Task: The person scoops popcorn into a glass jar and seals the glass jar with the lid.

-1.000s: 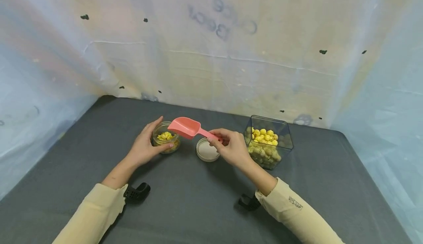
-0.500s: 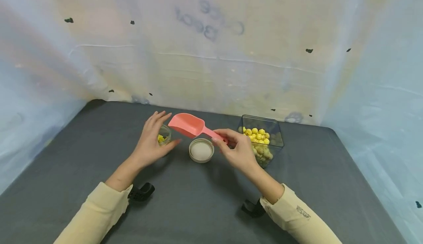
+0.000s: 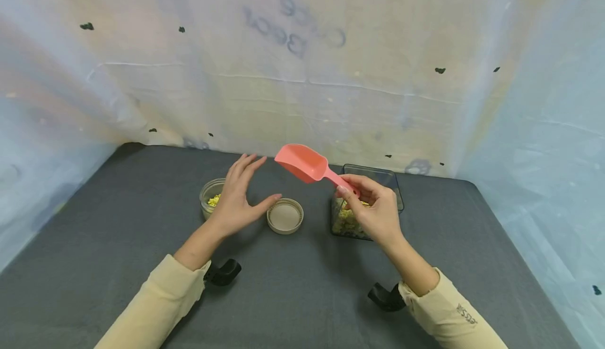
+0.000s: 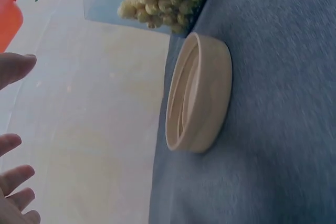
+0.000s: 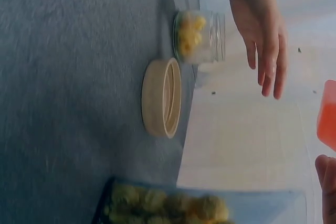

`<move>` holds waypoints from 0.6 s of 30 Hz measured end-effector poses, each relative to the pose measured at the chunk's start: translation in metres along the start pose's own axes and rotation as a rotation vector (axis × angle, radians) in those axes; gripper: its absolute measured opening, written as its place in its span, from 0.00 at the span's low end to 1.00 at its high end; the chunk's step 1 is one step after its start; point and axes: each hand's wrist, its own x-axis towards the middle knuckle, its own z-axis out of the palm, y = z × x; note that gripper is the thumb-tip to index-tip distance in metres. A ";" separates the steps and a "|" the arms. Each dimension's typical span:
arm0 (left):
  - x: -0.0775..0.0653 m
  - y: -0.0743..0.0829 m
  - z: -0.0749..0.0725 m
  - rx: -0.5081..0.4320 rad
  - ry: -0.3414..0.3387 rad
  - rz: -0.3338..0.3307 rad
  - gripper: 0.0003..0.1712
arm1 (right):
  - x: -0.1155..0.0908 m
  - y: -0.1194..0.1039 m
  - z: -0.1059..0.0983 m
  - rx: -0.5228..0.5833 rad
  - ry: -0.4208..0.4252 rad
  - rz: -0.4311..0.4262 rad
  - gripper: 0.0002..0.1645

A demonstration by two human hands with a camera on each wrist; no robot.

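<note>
The right hand (image 3: 375,210) pinches the pink scoop (image 3: 304,162) by its handle end, raised above the bench (image 3: 302,296); its bowl looks empty. The left hand (image 3: 238,204) has fingers spread and holds nothing. It is near the uncovered glass jar (image 5: 207,45), which contains some yellow pieces, and near the lid (image 3: 285,216), which lies with its hollow side up. Below the right hand stands the clear container (image 3: 392,183), partly filled with yellow balls. In my judgement, lowering the left hand carelessly could tip the jar, and the scoop could twist because the grip is so far back. The container is near the bench's far edge, by the hanging sheet (image 3: 331,113); more open room is in front.
</note>
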 end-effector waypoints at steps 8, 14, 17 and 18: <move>0.007 0.008 0.010 -0.030 -0.029 -0.005 0.46 | 0.001 0.001 -0.017 -0.053 0.048 0.028 0.12; 0.011 0.012 0.016 -0.052 -0.043 0.002 0.44 | -0.002 0.001 -0.024 -0.071 0.071 0.022 0.12; 0.012 0.014 0.018 -0.066 -0.050 0.005 0.45 | -0.002 0.002 -0.028 -0.065 0.076 0.012 0.12; 0.013 0.015 0.018 -0.072 -0.051 0.004 0.44 | -0.002 0.002 -0.029 -0.061 0.078 0.012 0.12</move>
